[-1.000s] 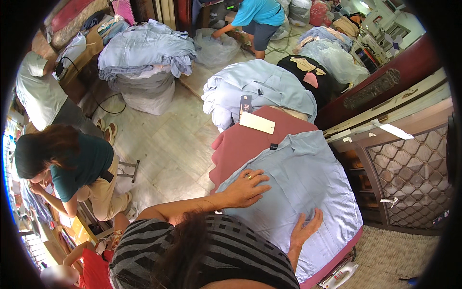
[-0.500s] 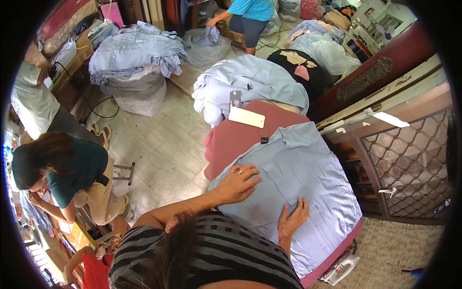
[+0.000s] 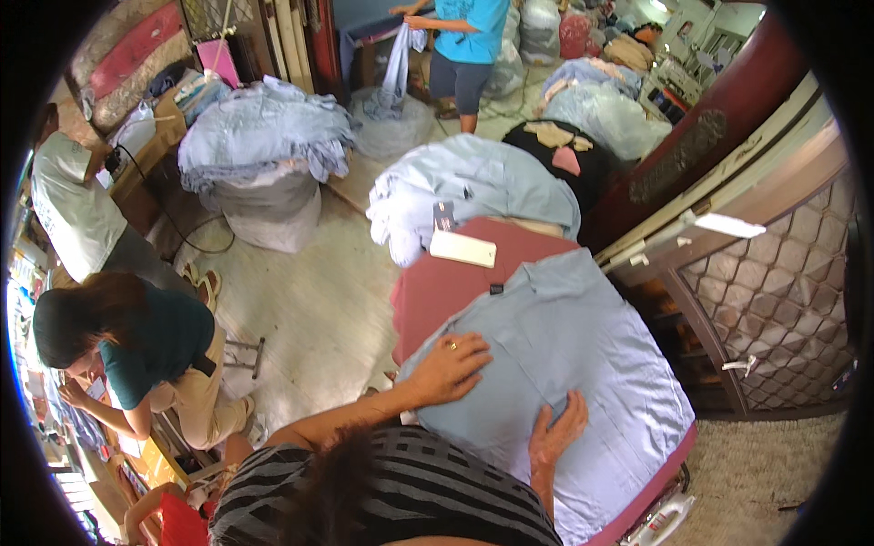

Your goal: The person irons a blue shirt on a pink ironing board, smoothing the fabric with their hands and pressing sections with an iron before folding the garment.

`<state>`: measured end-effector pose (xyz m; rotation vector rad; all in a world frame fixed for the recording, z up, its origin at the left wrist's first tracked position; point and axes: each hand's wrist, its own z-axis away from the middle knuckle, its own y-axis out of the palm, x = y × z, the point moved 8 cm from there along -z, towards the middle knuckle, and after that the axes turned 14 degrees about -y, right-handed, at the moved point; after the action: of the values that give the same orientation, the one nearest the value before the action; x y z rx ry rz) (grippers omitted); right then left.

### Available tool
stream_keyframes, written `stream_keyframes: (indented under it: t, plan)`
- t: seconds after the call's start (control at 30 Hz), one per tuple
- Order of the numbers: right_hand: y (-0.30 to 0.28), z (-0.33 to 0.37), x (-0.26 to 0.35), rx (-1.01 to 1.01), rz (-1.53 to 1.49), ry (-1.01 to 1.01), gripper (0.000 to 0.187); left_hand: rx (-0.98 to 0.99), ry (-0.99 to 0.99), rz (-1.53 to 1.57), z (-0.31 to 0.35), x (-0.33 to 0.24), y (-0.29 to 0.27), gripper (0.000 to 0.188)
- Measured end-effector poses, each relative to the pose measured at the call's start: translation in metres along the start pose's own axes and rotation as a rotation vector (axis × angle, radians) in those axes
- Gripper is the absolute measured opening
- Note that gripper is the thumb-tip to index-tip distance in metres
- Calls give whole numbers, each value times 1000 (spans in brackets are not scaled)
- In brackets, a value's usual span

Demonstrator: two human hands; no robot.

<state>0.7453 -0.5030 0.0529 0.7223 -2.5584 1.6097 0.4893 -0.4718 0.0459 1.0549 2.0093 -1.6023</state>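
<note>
Maroon-covered desk (image 3: pixel 435 305) supports a light-blue garment (image 3: pixel 596 337) beneath left hand (image 3: pixel 446 369) and right hand (image 3: pixel 557 431), both unclenched, and a cream rectangular item (image 3: pixel 463 248) beyond.

The room is floored with pale, smooth tiles (image 3: pixel 300 318), while at the lower right a rougher beige floor covering (image 3: pixel 746 469) is seen. On the right side, a brown lattice door (image 3: pixel 774 291) is fitted, and next to it a dark red panel (image 3: pixel 701 127) is decorated with carving. At the left, a small stool (image 3: pixel 259 357) is placed. The left edge is brightly lit, perhaps by a window.
</note>
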Motion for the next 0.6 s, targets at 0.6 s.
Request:
stream_keyframes:
  t: [0.6]
  plan:
    - [4,3,-5,-10,90,141,55,1332,-303,479,83,111,-125,51]
